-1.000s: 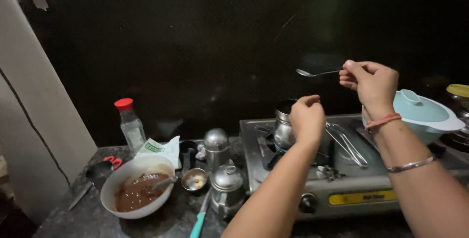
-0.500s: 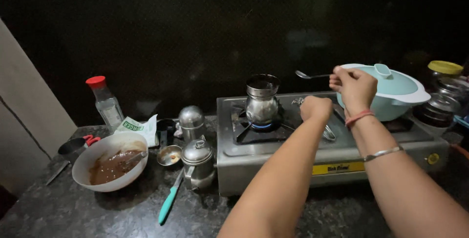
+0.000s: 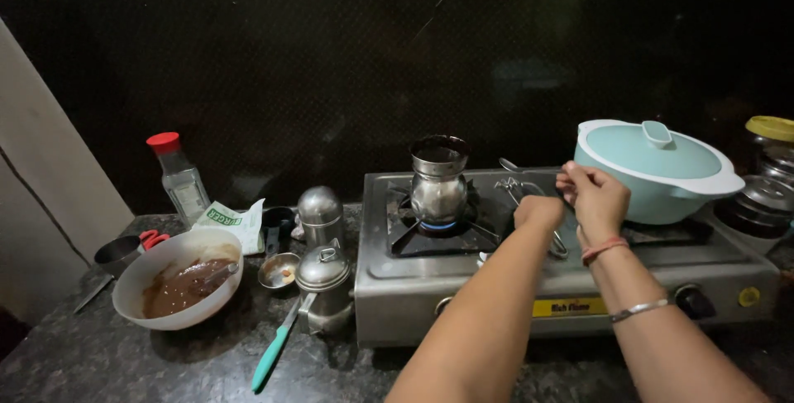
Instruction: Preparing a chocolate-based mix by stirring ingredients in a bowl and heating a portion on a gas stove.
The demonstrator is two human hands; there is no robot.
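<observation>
Over stove (image 3: 463, 287): right hand (image 3: 594, 196) pinches spoon (image 3: 529, 173), bowl half-hidden; left hand (image 3: 538, 211) fisted, contents unclear.

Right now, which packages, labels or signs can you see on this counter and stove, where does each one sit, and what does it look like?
Paper packet: behind the white bowl, crumpled, white with green print.
Bottle label: on the clear, red-capped bottle at back left, pale, too small to make out.
Stove label: on the steel stove's front panel, below the left hand and right hand, a yellow strip with dark print.
</observation>
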